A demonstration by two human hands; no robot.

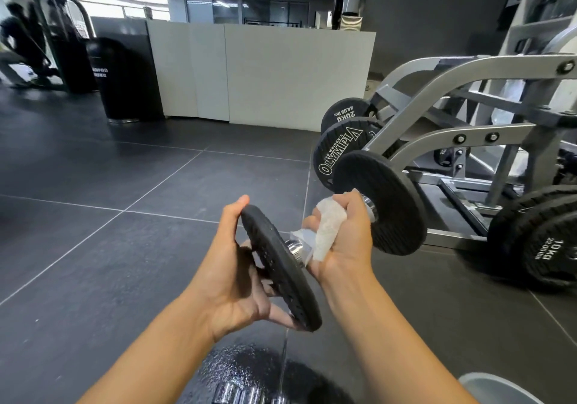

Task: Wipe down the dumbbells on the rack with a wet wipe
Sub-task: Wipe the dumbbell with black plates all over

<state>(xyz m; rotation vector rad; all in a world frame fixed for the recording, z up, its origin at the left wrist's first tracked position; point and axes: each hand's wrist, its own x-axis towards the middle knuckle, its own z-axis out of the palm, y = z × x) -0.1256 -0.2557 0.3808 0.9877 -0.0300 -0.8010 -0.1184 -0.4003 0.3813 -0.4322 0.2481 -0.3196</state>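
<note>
Bare forearms [175, 338], no sleeves, no gloves

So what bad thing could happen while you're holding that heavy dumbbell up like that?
The dumbbell is held in the air, the left hand gripping only the near plate's rim. It could slip and drop onto the other dumbbell below. The right hand wraps the wet wipe around the handle, so that grip may slide.

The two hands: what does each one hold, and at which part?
The left hand grips the dumbbell by the rim of its near plate. The right hand wraps the wet wipe around the dumbbell's handle.
</note>
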